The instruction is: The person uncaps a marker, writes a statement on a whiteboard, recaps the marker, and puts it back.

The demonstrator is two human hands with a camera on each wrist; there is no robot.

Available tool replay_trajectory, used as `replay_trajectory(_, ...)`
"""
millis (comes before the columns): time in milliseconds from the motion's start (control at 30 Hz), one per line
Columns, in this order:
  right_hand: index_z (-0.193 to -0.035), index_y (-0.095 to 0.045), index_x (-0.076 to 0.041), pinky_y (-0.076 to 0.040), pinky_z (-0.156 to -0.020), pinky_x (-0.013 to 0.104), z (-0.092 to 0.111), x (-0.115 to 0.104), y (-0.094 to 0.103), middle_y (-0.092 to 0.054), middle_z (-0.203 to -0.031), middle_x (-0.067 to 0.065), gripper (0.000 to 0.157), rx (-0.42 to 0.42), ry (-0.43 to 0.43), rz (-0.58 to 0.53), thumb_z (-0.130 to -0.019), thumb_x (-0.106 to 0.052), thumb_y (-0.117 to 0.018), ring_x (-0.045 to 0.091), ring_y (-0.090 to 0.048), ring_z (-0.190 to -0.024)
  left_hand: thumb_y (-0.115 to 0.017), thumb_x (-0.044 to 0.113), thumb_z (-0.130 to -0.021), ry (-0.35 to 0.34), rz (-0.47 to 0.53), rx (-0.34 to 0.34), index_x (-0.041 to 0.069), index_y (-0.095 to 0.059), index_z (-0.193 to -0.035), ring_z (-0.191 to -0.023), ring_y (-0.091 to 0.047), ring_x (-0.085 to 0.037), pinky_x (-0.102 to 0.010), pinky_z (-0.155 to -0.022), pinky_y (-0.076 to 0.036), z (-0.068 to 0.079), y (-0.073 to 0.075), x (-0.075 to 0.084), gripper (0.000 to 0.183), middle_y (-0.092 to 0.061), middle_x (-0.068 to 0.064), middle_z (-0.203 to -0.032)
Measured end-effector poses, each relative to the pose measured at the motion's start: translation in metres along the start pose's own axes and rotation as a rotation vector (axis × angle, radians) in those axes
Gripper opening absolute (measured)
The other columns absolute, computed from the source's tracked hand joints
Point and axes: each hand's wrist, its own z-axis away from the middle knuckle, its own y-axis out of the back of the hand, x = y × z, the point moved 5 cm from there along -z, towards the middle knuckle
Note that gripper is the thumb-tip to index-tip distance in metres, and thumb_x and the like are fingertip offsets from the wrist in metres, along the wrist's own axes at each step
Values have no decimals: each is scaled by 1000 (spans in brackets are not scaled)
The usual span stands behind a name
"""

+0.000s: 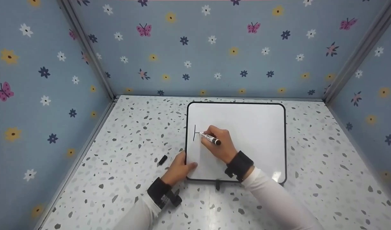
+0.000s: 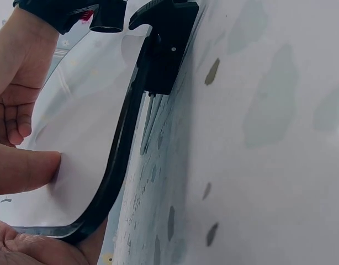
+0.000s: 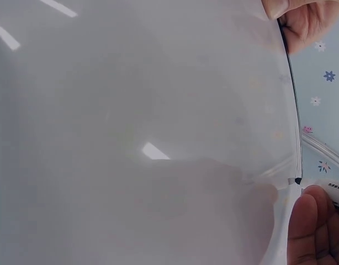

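A whiteboard (image 1: pixel 253 127) with a thin black frame stands before me. My right hand (image 1: pixel 224 143) pinches a white marker (image 1: pixel 212 138) near its tip, with the black end pointing back toward me. The tip meets the board at the end of a short black stroke that runs right from a longer upright line (image 1: pixel 194 135). My left hand (image 1: pixel 178 169) grips the board's left edge low down. In the left wrist view its thumb (image 2: pixel 26 168) lies on the white face, while its other fingers go behind the frame. Right-hand fingertips (image 3: pixel 303 212) show close to the marker tip in the right wrist view.
A black marker cap (image 1: pixel 162 160) lies on the speckled tabletop (image 1: pixel 134 134), left of the board. At the board's lower edge is a black support (image 1: pixel 217 184), seen closer in the left wrist view. Flower-patterned panels (image 1: pixel 195 48) enclose the table at the back and sides.
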Motion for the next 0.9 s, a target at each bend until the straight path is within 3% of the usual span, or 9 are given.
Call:
replay_trajectory(567, -79, -66, -4, -44, -59, 22, 2, 3, 7, -75, -73, 10, 7, 23, 11, 10, -83, 0, -70, 11, -57, -61, -69, 6, -100, -2, -14, 6, -9, -52, -147, -127, -68, -38, -57, -115, -53, 2, 0, 0, 52, -68, -27, -138)
replay_trajectory(900, -82, -66, -1, -43, -58, 21, -6, 6, 12, -77, -77, 13, 6, 33, -13, 3, -85, 0, -70, 9, -54, -61, -69, 8, -100, 18, -5, 8, -7, -49, -152, -139, -62, -41, -58, -122, -47, 2, 0, 1, 58, -63, -27, -147)
